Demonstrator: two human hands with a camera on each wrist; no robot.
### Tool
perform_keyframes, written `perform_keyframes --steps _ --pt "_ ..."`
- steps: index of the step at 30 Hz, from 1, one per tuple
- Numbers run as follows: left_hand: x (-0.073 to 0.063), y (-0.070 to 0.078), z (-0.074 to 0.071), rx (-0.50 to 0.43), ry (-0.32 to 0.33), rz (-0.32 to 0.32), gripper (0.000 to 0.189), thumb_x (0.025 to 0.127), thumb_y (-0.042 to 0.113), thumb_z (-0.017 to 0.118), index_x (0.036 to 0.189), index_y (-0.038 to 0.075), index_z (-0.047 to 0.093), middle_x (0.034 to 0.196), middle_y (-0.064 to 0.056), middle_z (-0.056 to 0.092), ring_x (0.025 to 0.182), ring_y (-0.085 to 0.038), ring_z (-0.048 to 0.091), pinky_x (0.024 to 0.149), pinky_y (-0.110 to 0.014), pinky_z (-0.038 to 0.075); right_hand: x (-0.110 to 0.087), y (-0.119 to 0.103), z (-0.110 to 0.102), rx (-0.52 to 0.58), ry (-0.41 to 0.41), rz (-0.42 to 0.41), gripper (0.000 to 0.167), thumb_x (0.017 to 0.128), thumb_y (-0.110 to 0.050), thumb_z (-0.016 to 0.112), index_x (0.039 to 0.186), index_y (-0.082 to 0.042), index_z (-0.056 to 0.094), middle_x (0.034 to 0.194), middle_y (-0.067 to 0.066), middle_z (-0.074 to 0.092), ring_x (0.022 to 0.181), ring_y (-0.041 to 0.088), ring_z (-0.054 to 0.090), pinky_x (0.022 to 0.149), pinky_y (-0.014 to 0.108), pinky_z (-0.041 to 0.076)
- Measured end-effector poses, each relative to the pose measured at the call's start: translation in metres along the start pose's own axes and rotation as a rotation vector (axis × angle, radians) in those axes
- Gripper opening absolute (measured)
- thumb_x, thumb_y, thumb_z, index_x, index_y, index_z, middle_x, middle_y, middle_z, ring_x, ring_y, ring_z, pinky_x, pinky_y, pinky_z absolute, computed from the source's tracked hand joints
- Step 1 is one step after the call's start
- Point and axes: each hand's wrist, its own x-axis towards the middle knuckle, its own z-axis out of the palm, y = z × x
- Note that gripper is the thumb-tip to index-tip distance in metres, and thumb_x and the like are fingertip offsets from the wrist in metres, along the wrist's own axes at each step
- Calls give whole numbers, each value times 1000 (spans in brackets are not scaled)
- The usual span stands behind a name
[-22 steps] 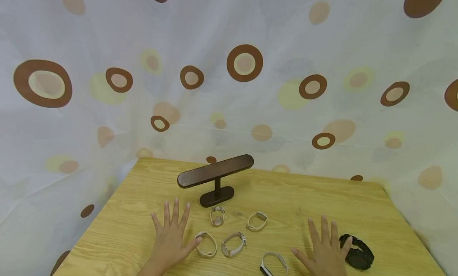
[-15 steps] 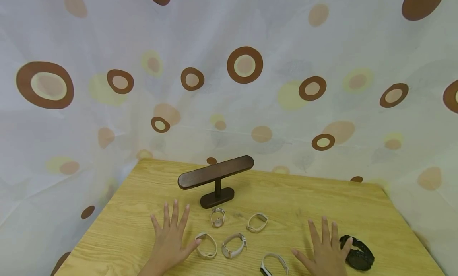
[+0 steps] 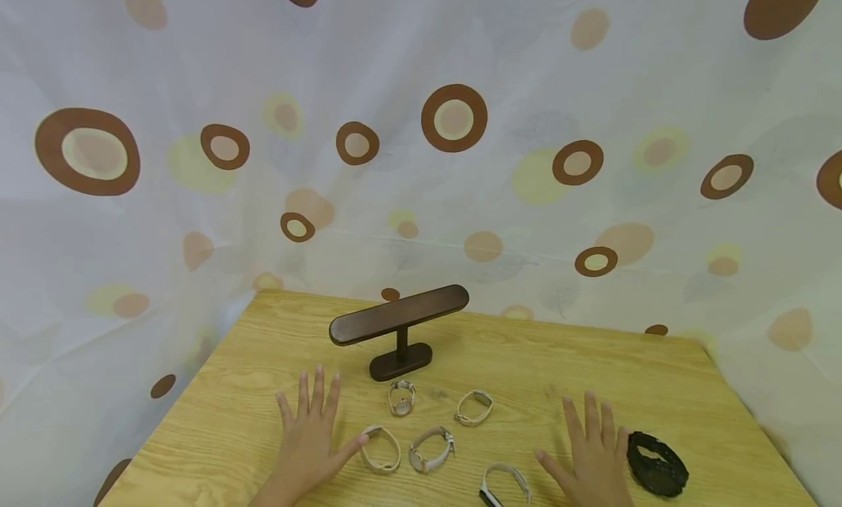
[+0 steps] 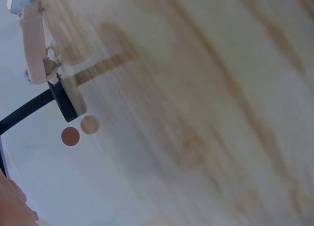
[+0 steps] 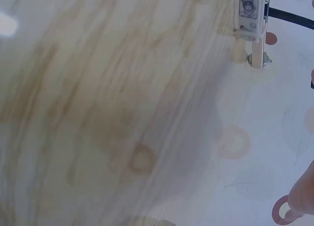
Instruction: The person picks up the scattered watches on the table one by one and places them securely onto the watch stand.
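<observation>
In the head view my left hand (image 3: 304, 445) is at the left with fingers straight and spread. Its thumb tip overlaps the edge of a cream-banded watch (image 3: 382, 469); contact cannot be told. My right hand (image 3: 594, 459), also spread and holding nothing, is between a white fitness band (image 3: 519, 477) and a chunky black watch (image 3: 663, 482). Between the hands lie a small watch (image 3: 403, 406), a white-strapped watch (image 3: 437, 462) and another pale-banded watch (image 3: 483, 398). Only bits of the left hand (image 4: 14, 206) and right hand (image 5: 301, 194) show in the wrist views.
A dark brown T-shaped bar stand (image 3: 398, 315) stands on the wooden table (image 3: 566, 353) behind the watches. White cloth (image 3: 473, 193) printed with brown and yellow circles hangs behind and beside the table.
My right hand has shifted slightly left and its fingers have drawn closer together, so it no longer overlaps the black watch. The left fingers have shifted slightly. The watches stay put.
</observation>
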Motion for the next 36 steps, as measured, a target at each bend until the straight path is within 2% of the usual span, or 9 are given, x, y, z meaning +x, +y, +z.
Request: perform_keyframes --steps 3,7,12,15,18,21,27,31,36 --pt "1 0 -3 -57 -55 -56 94 85 60 50 150 10 3 154 -23 -2 139 -47 -8 100 -78 0 4 -3 3 98 7 -46 89 83 -32 66 149 -6 11 152 28 -2 135 53 -4 97 79 -3" --pt "4 1 -7 -151 -93 -134 93 85 51 58 148 0 12 151 -30 9 137 -54 6 101 -77 5 11 -11 6 199 15 -80 83 83 -26 66 146 -1 17 145 37 9 127 61 8 93 82 4" --pt "9 5 -10 -293 -130 -227 85 91 40 55 144 -11 13 149 -34 11 133 -58 10 99 -77 11 23 -22 11 307 21 -100 74 84 -17 64 140 7 23 139 42 18 122 65 13 85 84 14" --pt "15 7 -14 -432 -144 -277 82 94 37 51 142 -15 10 146 -38 12 132 -58 13 100 -75 16 30 -28 15 344 33 -128 70 83 -12 64 136 13 26 137 42 22 121 65 15 82 84 18" --pt "22 6 -19 -560 -145 -341 80 95 35 50 141 -17 9 145 -39 13 133 -56 15 105 -68 18 40 -33 17 365 22 -138 68 84 -11 62 135 15 26 137 41 24 122 63 17 84 81 20" --pt "29 4 -23 -628 -127 -403 78 95 34 50 141 -16 10 145 -38 15 132 -55 18 107 -64 21 51 -39 18 377 9 -139 65 86 -10 59 134 17 26 136 40 27 122 61 20 88 79 21" --pt "39 0 -27 -654 -60 -479 73 95 30 52 142 -13 17 144 -35 24 129 -53 30 103 -61 33 69 -45 22 426 -9 -139 59 88 -5 57 134 19 28 136 39 33 123 56 30 96 72 28" --pt "47 -1 -28 -708 -9 -517 68 95 28 52 142 -10 20 141 -34 31 124 -50 40 98 -58 41 81 -48 25 519 -85 -62 59 92 -8 53 138 15 24 141 36 28 129 53 27 103 67 26" --pt "58 1 -28 -769 22 -555 64 96 26 51 142 -7 23 139 -32 37 120 -47 46 95 -53 47 100 -54 30 555 -132 57 59 95 -15 50 140 11 23 143 33 29 132 50 27 107 62 26"
